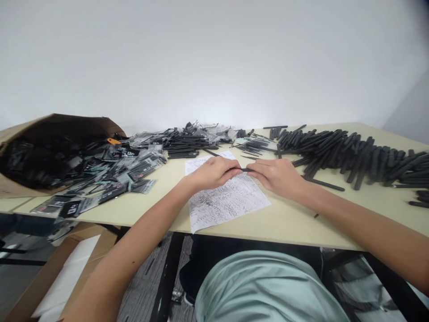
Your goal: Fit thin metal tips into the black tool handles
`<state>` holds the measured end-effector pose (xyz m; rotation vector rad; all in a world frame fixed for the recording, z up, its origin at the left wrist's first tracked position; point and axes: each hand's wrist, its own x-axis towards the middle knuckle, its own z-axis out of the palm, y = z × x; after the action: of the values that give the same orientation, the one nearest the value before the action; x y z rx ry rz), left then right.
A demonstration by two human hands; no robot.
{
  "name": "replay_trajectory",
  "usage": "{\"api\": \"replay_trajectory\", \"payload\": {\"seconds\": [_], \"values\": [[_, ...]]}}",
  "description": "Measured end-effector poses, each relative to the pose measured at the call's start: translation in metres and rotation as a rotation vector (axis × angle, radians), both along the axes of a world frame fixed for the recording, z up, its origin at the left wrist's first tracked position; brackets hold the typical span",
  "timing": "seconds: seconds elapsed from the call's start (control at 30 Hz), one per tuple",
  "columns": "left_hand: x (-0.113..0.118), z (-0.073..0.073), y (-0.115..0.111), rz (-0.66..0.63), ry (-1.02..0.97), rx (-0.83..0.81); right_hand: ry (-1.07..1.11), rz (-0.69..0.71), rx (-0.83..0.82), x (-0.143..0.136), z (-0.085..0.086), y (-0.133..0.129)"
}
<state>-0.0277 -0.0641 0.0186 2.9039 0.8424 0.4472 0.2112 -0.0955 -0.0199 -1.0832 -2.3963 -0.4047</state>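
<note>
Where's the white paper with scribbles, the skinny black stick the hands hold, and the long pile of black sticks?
White scribbled paper sheet (228, 201), head view: its scribbled lower part.
Slim black stick (247, 170), head view: the short middle bit showing.
Long pile of black sticks (348, 154), head view: sticks near its middle.

From my remote seat, I see a pale mint-green top (264, 286) at half past five; its cloth looks smooth and slightly shiny, rounded over the torso and gathered into soft, curving folds; just above it, at six o'clock, I make out dark clothing (214, 252), its cut lost in shadow; the left forearm (152, 223), towards eight, is bare and marked by one small spot; the right forearm (355, 219), at four, is bare and slender; both hands (212, 173) are bare too.
</note>
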Motion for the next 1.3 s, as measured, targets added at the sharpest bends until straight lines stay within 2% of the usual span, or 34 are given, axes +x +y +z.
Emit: {"api": "replay_trajectory", "payload": {"seconds": [0.13, 0.27, 0.4, 0.83, 1.07, 1.3], "values": [[0.0, -0.006, 0.003, 0.028, -0.068, 0.068, 0.01, -0.017, -0.058, 0.002, 0.0, 0.002], [0.0, -0.01, 0.004, -0.025, -0.137, 0.104, 0.029, -0.007, -0.145, -0.002, 0.0, 0.0], [0.001, -0.01, 0.003, -0.053, -0.143, 0.131, 0.042, -0.053, -0.194, -0.008, 0.001, -0.006], [0.003, -0.008, 0.001, -0.025, -0.015, 0.155, 0.04, -0.027, -0.166, -0.008, 0.0, -0.006], [0.002, -0.011, 0.003, -0.003, -0.09, 0.125, 0.009, -0.048, -0.205, -0.008, 0.0, -0.005], [0.002, -0.011, 0.003, -0.081, -0.151, 0.152, -0.019, -0.051, -0.236, -0.01, 0.001, -0.007]]}}
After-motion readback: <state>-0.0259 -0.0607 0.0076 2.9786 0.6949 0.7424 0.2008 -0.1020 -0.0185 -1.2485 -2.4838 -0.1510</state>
